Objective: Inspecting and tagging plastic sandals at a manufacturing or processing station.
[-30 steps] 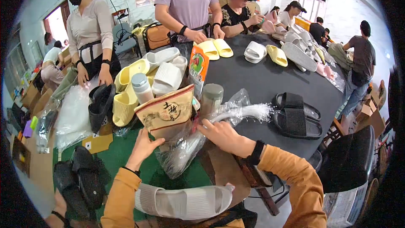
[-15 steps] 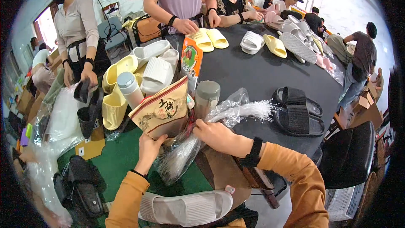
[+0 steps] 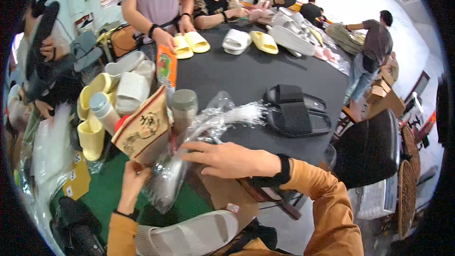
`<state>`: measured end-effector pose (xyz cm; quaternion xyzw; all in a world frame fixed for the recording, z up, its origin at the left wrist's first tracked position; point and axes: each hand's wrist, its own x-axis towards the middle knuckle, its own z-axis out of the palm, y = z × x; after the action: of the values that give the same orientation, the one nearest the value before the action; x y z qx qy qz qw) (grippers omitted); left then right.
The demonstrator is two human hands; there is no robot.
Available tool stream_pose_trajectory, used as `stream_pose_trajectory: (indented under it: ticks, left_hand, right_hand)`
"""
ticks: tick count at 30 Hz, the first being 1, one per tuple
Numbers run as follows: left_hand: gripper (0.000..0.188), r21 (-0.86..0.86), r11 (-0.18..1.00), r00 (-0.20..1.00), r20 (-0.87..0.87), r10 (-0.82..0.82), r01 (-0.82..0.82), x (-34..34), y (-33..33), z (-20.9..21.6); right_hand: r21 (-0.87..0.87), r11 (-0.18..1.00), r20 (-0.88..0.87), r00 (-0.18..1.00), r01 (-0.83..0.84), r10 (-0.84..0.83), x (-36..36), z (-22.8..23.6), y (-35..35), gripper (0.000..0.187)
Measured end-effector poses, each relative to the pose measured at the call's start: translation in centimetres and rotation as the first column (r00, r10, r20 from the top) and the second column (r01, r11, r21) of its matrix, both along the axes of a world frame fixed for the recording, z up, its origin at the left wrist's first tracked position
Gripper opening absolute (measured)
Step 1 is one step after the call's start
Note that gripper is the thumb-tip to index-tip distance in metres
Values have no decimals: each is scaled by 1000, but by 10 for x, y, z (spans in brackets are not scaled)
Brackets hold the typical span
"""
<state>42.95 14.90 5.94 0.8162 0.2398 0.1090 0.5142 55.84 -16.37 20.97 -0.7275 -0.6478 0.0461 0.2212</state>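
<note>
My left hand (image 3: 131, 185) is closed at the lower edge of an upright tan pouch (image 3: 143, 130); whatever its fingertips pinch is hidden. My right hand (image 3: 232, 160) is open, fingers stretched out over a clear plastic bag (image 3: 167, 182) of thin clear plastic strands. More strands (image 3: 246, 114) fan out from the bag's far end, towards a pair of black slide sandals (image 3: 296, 116). Beside the pouch stand a grey-lidded container (image 3: 184, 106) and a pale bottle (image 3: 103, 111). Nearest me lies a light grey slide sandal (image 3: 194, 232).
Yellow slides (image 3: 91, 137) and white slides (image 3: 129, 92) are heaped on the left. Across the black table (image 3: 218, 76), a person's hand (image 3: 165, 39) is by pale yellow slides (image 3: 196, 42). At left another person holds up a black slide (image 3: 41, 42). A black chair (image 3: 367, 149) stands right.
My view has swung right, so the table things sit further left. My right hand has uncurled from the bag, its fingers now extended. The person at left has raised a black slide.
</note>
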Motion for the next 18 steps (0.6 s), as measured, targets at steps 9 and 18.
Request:
stream_pose_trajectory:
  ticks: [9, 18]
  left_hand:
    - [36, 215, 935, 959, -24, -282, 280, -104, -45, 98]
    - [61, 435, 824, 931, -132, -341, 363, -181, -143, 105]
  right_hand:
    - [381, 504, -97, 576, 775, -812, 90, 18, -185, 21]
    - [102, 615, -344, 608, 782, -716, 153, -42, -244, 36]
